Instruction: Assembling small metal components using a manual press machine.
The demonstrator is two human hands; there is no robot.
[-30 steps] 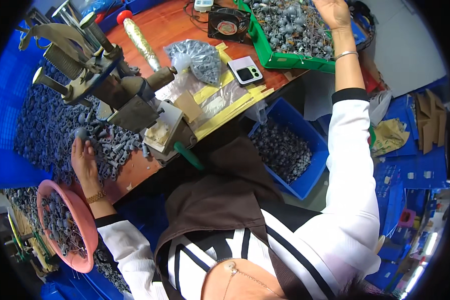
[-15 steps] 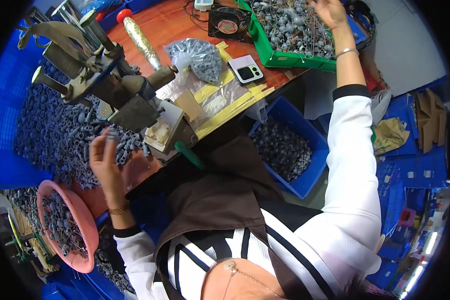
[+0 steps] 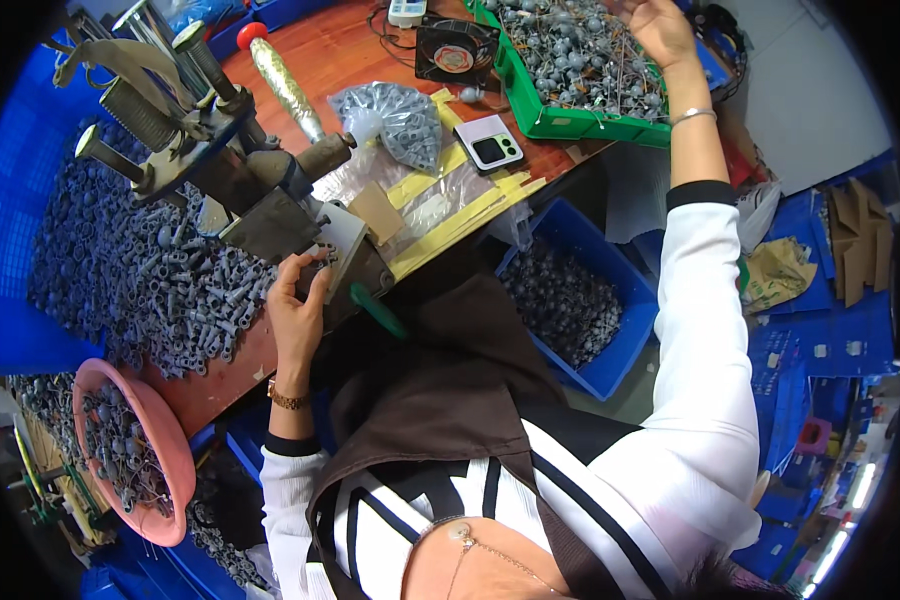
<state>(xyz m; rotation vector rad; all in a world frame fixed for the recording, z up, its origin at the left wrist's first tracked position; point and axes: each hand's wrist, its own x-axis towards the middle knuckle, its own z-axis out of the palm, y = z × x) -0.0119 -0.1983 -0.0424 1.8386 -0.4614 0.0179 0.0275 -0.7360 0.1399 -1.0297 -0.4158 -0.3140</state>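
My left hand [image 3: 298, 305] pinches a small dark grey plastic piece [image 3: 322, 256] between thumb and fingers. It is at the pale block fixture [image 3: 346, 238] below the head of a hand press [image 3: 220, 170]; whether the piece touches the block I cannot tell. Loose grey tube-shaped pieces [image 3: 210, 290] are heaped left of this hand. At the upper right my right hand [image 3: 662, 35] is over the edge of a green crate [image 3: 560, 122] full of grey balls with thin wires. Its fingers are loosely apart, with nothing visible in them, and the fingertips reach the picture's top.
The press lever [image 3: 285, 85] slants over the table. Near it are a bag of grey pieces [image 3: 395, 120], a phone [image 3: 488, 143], a small fan [image 3: 455, 50] and a grey ball [image 3: 472, 95]. A pink basin [image 3: 182, 450] and a blue bin [image 3: 600, 380] flank me.
My left hand has moved right from the heap to the press fixture, with a grey piece in its fingers. My right hand has shifted slightly down. A grey ball now shows beside the fan.
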